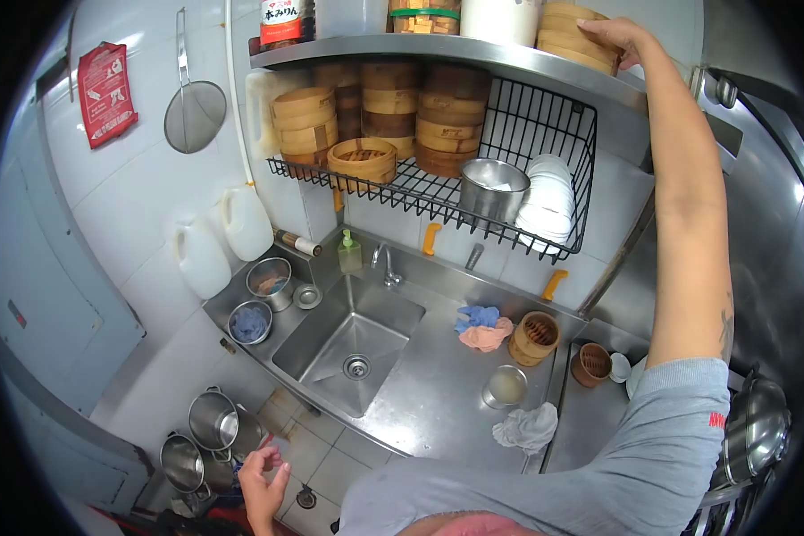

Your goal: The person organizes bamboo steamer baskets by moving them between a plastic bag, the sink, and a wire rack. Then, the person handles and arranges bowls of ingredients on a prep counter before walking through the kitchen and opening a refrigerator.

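High on the steel shelf at the upper right, my right hand (623,37) reaches up with my arm stretched. Its fingers lie against a round bamboo steamer (573,36) at the shelf's end and grip its right side; part of the hand is behind it. My left hand (264,482) hangs low at the bottom left, in front of my body and beside the sink counter. Its fingers are loosely bent and apart, and nothing clear is held in them. A small pale and reddish patch shows just behind its fingertips, too small to name.
A black wire rack (420,198) holds stacked bamboo steamers (449,125), a metal pot (493,189) and white plates (547,201). Below are a sink (353,335), cloths (484,329), a steamer basket (534,339) and a metal bowl (506,388). Steel pots (213,420) stand low left.
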{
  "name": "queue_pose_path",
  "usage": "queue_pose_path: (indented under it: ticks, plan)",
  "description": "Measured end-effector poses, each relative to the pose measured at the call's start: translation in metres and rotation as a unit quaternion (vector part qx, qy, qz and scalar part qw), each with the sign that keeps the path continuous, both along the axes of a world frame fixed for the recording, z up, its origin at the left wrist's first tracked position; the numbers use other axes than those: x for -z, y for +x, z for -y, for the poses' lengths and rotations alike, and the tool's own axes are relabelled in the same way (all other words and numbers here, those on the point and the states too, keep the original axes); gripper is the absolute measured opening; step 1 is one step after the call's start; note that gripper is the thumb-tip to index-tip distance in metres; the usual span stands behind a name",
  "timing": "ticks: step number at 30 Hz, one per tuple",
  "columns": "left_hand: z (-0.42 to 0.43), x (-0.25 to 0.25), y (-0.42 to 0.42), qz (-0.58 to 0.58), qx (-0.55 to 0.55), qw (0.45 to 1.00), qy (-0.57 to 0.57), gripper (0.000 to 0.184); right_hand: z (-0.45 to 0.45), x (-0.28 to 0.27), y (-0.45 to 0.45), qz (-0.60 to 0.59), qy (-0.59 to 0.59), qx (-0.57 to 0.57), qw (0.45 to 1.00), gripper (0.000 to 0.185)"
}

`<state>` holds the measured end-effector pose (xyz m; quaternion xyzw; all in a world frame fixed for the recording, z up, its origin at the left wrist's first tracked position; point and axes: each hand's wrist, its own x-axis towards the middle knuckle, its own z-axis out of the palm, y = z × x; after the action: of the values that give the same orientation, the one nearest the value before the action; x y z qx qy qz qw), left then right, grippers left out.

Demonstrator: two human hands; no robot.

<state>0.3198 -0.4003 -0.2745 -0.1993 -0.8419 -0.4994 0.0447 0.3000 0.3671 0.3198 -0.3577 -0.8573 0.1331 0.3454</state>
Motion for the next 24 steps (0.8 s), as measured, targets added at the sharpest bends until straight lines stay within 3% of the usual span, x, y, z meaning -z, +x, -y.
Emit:
queue_pose_path:
  ticks: [3, 6, 12, 14, 16, 19, 21, 24]
  plan:
    - [-0.002, 0.0, -0.001, 0.002, 0.006, 1.0, 0.005, 0.032, 0.024, 0.004, 0.006, 0.025, 0.027, -0.018, 0.999, 0.098]
    - [-0.005, -0.004, -0.003, -0.006, 0.016, 1.0, 0.004, 0.033, 0.028, 0.009, 0.003, 0.023, 0.07, 0.004, 0.997, 0.079]
    - [-0.01, -0.015, -0.006, -0.008, 0.027, 1.0, 0.008, 0.032, 0.009, 0.002, 0.0, 0.074, 0.097, -0.063, 0.99, 0.078]
    - [-0.014, -0.019, -0.008, -0.012, 0.041, 0.999, 0.005, 0.032, 0.019, 0.005, 0.001, 0.078, 0.087, -0.077, 0.99, 0.078]
    - [-0.015, -0.02, -0.009, -0.022, 0.051, 0.998, 0.008, 0.032, 0.05, 0.015, 0.004, 0.069, 0.082, -0.027, 0.994, 0.103]
    - [-0.019, -0.036, -0.002, -0.013, 0.06, 0.998, 0.009, 0.032, 0.077, 0.024, 0.0, -0.006, 0.125, -0.007, 0.992, 0.116]
    - [-0.018, -0.049, 0.004, -0.03, 0.049, 0.998, -0.018, 0.031, 0.068, 0.03, -0.015, -0.053, 0.189, 0.036, 0.98, 0.116]
    - [-0.005, -0.042, 0.006, -0.04, 0.028, 0.999, -0.017, 0.029, 0.082, 0.024, 0.006, 0.056, 0.119, 0.001, 0.991, 0.104]
